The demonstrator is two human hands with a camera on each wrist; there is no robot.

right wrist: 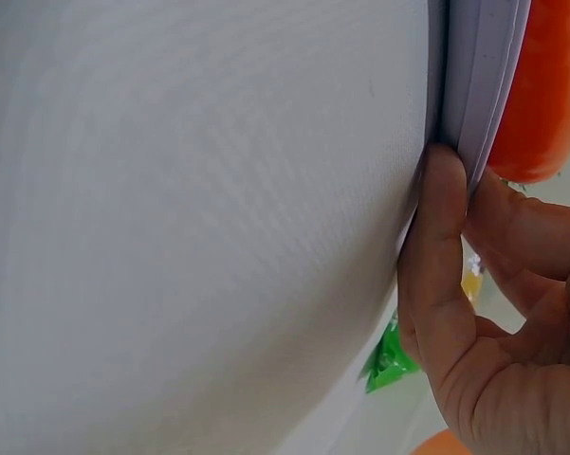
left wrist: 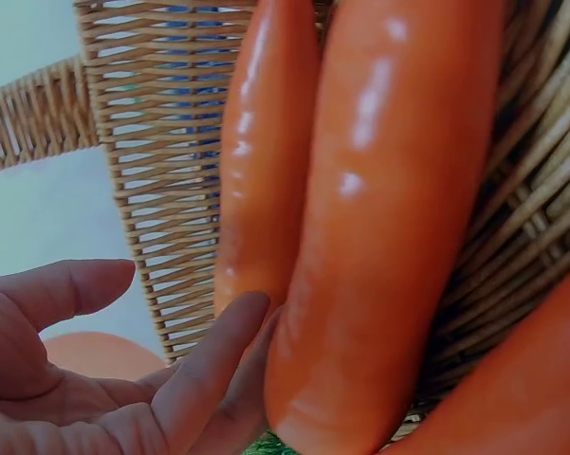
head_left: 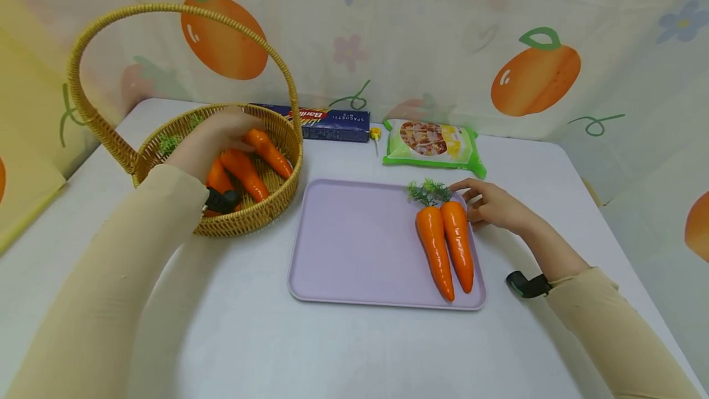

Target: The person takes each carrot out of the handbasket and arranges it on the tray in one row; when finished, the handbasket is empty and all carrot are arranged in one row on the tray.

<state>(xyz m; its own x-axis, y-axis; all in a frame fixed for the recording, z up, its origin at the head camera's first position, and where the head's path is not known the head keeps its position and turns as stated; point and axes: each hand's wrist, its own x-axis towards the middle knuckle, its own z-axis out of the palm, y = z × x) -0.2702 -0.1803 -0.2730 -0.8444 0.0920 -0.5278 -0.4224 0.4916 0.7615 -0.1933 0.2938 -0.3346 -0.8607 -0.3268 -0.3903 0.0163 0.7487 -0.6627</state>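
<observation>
My left hand (head_left: pixel 224 127) reaches into a wicker basket (head_left: pixel 249 219) holding several carrots. In the left wrist view its thumb stands well apart, while the fingertips touch between a slim carrot (left wrist: pixel 266 161) and a thicker carrot (left wrist: pixel 379 218), near their stem ends. Nothing is gripped there. On the right, a lilac tray (head_left: pixel 354 245) carries two carrots (head_left: pixel 434 251) with green tops, side by side along its right part. My right hand (head_left: pixel 495 205) pinches the tray's right edge near the far corner, thumb and fingers on either side of the rim.
Behind the basket lies a blue spaghetti box (head_left: pixel 338 125), with a small yellow-topped stick (head_left: pixel 376 134) beside it. A green food packet (head_left: pixel 432 143) lies beyond the tray. The basket's tall handle (head_left: pixel 183 10) arches above the left forearm. A fruit-patterned cloth (head_left: pixel 432 48) hangs behind the table.
</observation>
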